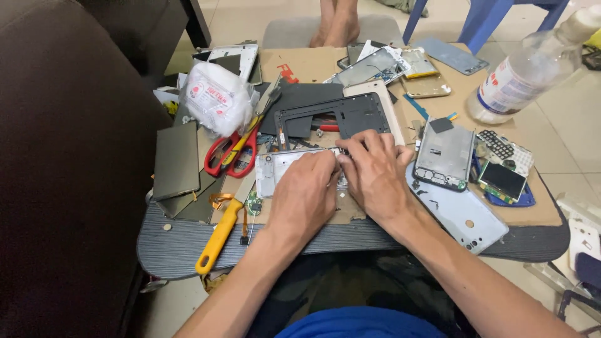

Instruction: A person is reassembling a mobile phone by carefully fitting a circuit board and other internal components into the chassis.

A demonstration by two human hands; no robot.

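Observation:
My left hand and my right hand meet over a silver phone frame lying on a sheet of cardboard. Both hands have their fingers bent down onto the frame's right half, which they hide. Whether either hand pinches a small part or tool there is hidden. A black phone middle frame lies just beyond my fingertips.
Red-handled scissors and a yellow-handled tool lie to the left, behind them a white plastic bag. Phone backs and boards lie on the right. A clear bottle lies far right. Another person's bare feet are beyond the table.

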